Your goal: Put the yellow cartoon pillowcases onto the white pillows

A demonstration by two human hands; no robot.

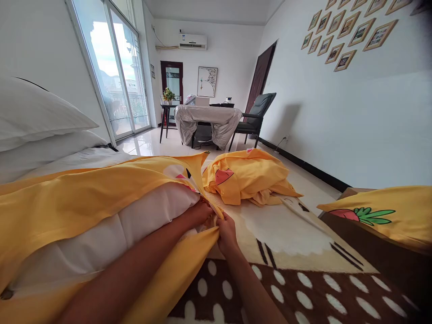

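Note:
A white pillow (135, 225) lies partly inside a yellow pillowcase (87, 189) printed with a cartoon, its long side showing through the opening. My left hand (203, 211) is at the pillow's right corner, within the opening, closed on the pillowcase fabric; folds hide some of its fingertips. Just right of it, my right hand (227, 228) pinches the edge of the same pillowcase, thumb on top. From there, a yellow flap hangs down toward me beneath my left forearm.
A crumpled yellow cloth (259, 175) lies beyond my hands on a brown-and-cream blanket (280, 225) with white spots. To the right sits another yellow piece with a carrot print (388, 211). White pillows (40, 112) are stacked at left. A covered table (209, 114) and black chair (254, 114) stand farther off.

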